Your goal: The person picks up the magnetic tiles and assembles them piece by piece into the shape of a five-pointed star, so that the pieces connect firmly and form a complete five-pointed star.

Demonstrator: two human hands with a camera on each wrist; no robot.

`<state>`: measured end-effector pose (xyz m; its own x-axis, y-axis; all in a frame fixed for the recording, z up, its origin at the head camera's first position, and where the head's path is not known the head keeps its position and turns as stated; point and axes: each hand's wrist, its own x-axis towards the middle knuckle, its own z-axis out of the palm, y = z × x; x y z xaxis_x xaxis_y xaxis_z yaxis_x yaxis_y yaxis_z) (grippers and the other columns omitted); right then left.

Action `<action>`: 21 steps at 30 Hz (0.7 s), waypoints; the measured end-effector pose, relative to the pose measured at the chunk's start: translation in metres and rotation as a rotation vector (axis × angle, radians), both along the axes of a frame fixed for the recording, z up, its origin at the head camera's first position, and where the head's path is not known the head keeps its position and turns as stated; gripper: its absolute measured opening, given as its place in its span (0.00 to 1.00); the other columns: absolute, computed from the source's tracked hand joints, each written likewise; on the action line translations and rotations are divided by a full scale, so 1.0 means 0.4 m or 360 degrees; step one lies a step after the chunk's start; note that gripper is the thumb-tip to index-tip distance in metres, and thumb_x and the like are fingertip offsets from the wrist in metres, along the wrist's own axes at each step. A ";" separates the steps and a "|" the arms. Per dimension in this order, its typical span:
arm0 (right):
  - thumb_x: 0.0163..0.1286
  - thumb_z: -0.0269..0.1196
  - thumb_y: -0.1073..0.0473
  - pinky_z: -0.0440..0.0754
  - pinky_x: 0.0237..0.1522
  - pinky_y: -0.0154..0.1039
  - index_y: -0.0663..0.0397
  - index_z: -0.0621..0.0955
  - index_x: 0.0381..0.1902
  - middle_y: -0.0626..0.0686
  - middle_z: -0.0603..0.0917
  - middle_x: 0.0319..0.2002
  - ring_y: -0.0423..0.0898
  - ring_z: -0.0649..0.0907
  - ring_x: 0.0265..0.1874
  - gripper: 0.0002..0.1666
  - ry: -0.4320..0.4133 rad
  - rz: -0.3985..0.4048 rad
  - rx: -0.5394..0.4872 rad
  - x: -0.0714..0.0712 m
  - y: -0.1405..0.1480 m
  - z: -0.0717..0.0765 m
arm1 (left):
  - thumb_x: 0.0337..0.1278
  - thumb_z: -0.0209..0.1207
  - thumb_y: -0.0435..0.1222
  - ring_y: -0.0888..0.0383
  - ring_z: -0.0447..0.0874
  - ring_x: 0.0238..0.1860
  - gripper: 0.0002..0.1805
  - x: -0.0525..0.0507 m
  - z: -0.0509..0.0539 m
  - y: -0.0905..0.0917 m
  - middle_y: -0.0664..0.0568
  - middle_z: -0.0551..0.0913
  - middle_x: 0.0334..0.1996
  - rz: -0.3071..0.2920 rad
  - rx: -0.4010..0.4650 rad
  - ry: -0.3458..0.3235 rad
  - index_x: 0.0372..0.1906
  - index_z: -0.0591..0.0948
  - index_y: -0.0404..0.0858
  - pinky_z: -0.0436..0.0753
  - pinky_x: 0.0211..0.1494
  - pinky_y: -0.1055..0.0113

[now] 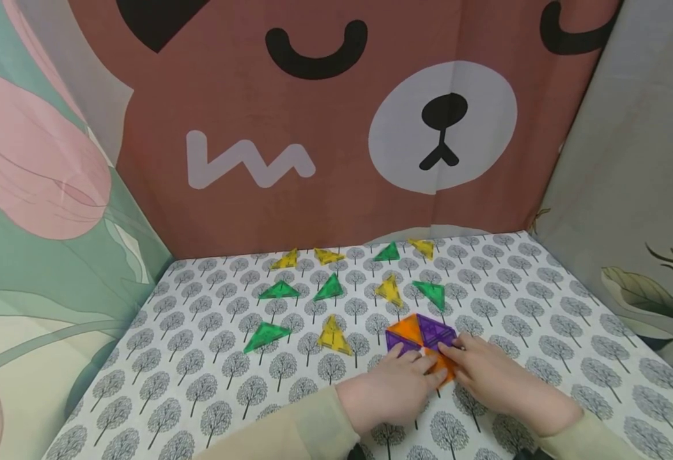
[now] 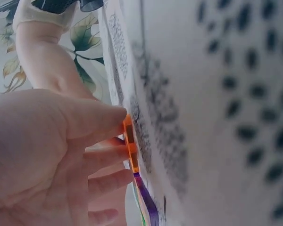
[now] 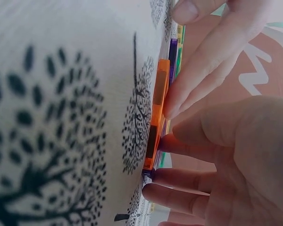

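Observation:
Orange and purple translucent triangular tiles lie flat, edge to edge, in a rounded cluster at the right front of the table. An orange tile (image 1: 408, 329) and a purple tile (image 1: 435, 333) form its far side; another orange tile (image 1: 444, 369) is nearest me, partly covered by fingers. My left hand (image 1: 394, 386) rests its extended fingers over the cluster's near left part. At the right edge, my right hand (image 1: 494, 374) touches the tiles with its fingertips. Both wrist views show an orange tile's edge (image 3: 156, 113) lying against the cloth, fingers touching it. The hands hide the cluster's middle.
Loose triangular tiles lie scattered beyond and left of the cluster: several green ones, such as a green tile (image 1: 266, 335), and several yellow ones, such as a yellow tile (image 1: 333, 337). A tree-patterned cloth (image 1: 186, 383) covers the table. A bear-print curtain (image 1: 244, 217) hangs behind.

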<state>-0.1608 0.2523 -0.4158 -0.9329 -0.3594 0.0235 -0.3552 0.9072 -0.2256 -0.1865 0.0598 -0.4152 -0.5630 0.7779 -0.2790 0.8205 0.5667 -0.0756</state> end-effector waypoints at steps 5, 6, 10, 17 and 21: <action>0.66 0.64 0.58 0.75 0.55 0.66 0.57 0.79 0.62 0.63 0.77 0.56 0.64 0.79 0.52 0.26 0.0023 0.0009 -0.0003 0.000 0.001 0.000 | 0.75 0.47 0.47 0.61 0.47 0.75 0.29 0.005 0.040 -0.043 0.67 0.51 0.76 -0.0048 0.0083 -0.0036 0.76 0.57 0.64 0.50 0.76 0.51; 0.66 0.64 0.58 0.75 0.55 0.65 0.56 0.79 0.62 0.63 0.77 0.55 0.63 0.79 0.52 0.27 0.0021 0.0007 -0.0005 0.000 0.001 0.000 | 0.74 0.48 0.46 0.60 0.47 0.76 0.30 0.007 0.055 -0.059 0.67 0.51 0.76 -0.0050 0.0107 -0.0038 0.76 0.57 0.64 0.49 0.76 0.51; 0.65 0.64 0.59 0.74 0.56 0.65 0.56 0.79 0.63 0.63 0.77 0.55 0.63 0.79 0.52 0.27 -0.0001 0.0009 -0.0006 -0.003 0.001 0.002 | 0.73 0.52 0.44 0.56 0.49 0.76 0.30 0.011 0.112 -0.163 0.62 0.52 0.77 0.0040 0.0244 -0.0061 0.76 0.60 0.58 0.49 0.76 0.48; 0.65 0.64 0.60 0.81 0.43 0.49 0.55 0.80 0.62 0.49 0.78 0.45 0.45 0.78 0.40 0.27 0.0013 0.0092 0.0024 -0.018 0.021 0.001 | 0.72 0.54 0.41 0.47 0.54 0.74 0.29 -0.004 0.137 -0.371 0.54 0.57 0.76 0.0352 0.0406 0.0009 0.74 0.66 0.46 0.49 0.75 0.43; 0.65 0.65 0.60 0.82 0.47 0.53 0.57 0.80 0.61 0.53 0.79 0.48 0.51 0.81 0.44 0.26 0.0076 0.0165 0.0020 -0.030 0.030 -0.004 | 0.71 0.55 0.40 0.43 0.54 0.74 0.28 0.000 0.129 -0.460 0.51 0.57 0.76 0.0516 0.0517 -0.0009 0.73 0.67 0.43 0.47 0.75 0.42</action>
